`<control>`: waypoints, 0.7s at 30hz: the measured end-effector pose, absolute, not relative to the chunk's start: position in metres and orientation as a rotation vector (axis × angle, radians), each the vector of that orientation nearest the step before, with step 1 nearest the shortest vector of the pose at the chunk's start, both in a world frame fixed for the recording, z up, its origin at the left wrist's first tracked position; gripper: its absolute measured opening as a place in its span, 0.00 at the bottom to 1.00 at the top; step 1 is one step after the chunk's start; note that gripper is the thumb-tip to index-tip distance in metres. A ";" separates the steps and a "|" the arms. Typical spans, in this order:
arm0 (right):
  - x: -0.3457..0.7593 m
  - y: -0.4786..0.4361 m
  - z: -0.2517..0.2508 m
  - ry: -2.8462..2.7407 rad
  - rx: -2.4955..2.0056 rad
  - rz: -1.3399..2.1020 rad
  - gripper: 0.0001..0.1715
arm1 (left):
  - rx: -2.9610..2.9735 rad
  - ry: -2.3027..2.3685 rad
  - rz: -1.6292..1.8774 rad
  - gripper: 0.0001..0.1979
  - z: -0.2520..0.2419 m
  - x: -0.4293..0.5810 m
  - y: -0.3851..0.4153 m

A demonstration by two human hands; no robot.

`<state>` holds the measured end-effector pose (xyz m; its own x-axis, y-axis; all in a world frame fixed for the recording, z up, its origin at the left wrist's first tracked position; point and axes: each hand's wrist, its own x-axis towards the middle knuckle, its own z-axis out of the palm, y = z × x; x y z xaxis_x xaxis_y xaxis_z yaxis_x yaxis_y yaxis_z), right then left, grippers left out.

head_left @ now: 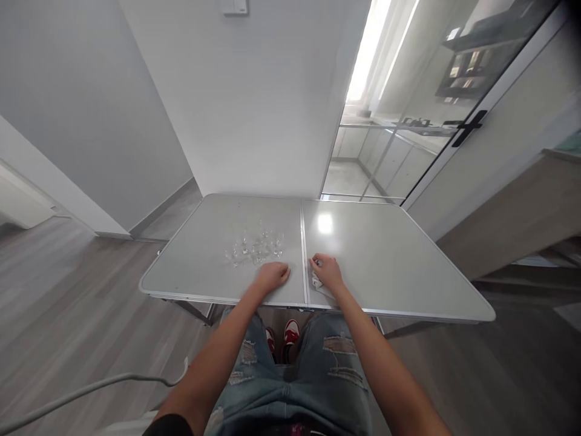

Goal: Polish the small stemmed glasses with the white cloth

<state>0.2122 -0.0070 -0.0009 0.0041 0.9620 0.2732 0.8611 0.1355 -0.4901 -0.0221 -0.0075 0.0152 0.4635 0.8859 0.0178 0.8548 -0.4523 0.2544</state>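
My left hand [273, 275] rests on the near part of the folding table [385, 254] with its fingers curled in. Nothing shows in it. Just beyond it stands a cluster of several small clear glasses [258, 250], on the table's left half. To the right of the centre seam, my right hand [328, 271] is closed at the fingertips around part of a crumpled white cloth [316, 281]. The cloth hangs below the fingers and lies partly under the palm. A small greyish spot shows between thumb and fingers, too tiny to name.
A metal seam [304, 248] divides the grey tabletop. Behind it rises a white wall [258, 109], with a glass door [385, 151] and its black handle [469, 128] to the right. A pale hose or cable [113, 380] curves in at lower left.
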 end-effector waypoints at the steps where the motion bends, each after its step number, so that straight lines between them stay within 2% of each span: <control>1: 0.212 -0.008 -0.002 -1.879 -1.739 0.231 0.14 | 2.500 1.524 0.208 0.18 0.016 -0.018 -0.005; 5: 0.210 -0.011 -0.004 -1.867 -1.703 0.213 0.15 | 2.465 1.576 0.245 0.18 0.015 -0.013 -0.003; 21: 0.230 0.002 -0.015 -1.539 -1.490 0.576 0.24 | 2.393 1.603 0.347 0.13 0.008 -0.016 -0.008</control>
<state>0.2298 0.0019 -0.0146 0.1200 0.9543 0.2738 0.5397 0.1688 -0.8248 -0.0162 -0.0076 0.0076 0.3700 0.9269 0.0628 0.8700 -0.3694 0.3264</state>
